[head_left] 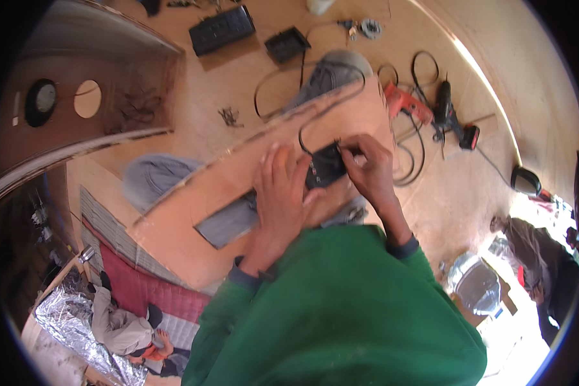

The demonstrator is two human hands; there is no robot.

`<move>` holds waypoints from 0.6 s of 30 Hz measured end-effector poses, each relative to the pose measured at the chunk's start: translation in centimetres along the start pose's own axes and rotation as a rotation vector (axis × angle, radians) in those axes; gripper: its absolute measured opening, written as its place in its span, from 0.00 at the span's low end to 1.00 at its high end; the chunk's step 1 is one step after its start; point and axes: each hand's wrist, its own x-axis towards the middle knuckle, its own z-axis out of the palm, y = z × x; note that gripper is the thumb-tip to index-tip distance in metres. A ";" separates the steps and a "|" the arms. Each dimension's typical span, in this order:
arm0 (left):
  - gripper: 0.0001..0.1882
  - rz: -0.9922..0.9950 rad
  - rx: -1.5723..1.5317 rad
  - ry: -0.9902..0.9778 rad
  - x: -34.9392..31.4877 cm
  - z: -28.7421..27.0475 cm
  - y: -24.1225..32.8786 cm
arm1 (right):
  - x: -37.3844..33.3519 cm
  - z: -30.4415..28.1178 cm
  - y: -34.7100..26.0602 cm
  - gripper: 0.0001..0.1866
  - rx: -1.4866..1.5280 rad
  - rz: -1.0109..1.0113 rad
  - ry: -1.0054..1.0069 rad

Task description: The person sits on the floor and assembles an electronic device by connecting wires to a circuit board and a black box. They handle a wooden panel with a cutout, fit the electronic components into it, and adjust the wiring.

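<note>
Risk: blk piece (325,170) at R end of the slot (228,222) in the brown panel (167,239) could skew if the panel rocks, since it seems propped on bent knees (342,66), not a firm base. Blk cable (300,137) loops past the far edge; a snag could tug the piece. L hand (280,190): spread flat on panel, thumb by the piece. R hand (372,168): fingertips narrow, at piece's far-R corner; can't tell what's pinched, if anything.

Light-brown board (219,183), black panel (329,168), green sweater (341,302) (its cuffs (404,248) dark), grey trousers (164,175), red power tool (406,105)
</note>
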 end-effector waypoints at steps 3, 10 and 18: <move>0.42 0.003 0.008 -0.047 0.1 -0.6 -0.1 | 3.0 -1.2 -1.6 0.05 0.000 -0.046 0.104; 0.42 0.021 0.051 0.000 0.1 -0.2 0.2 | 16.4 1.9 -4.1 0.07 -0.142 -0.286 -0.165; 0.41 -0.041 0.057 -0.011 2.1 -5.3 -1.0 | 11.1 -0.1 -0.8 0.10 0.003 -0.154 0.189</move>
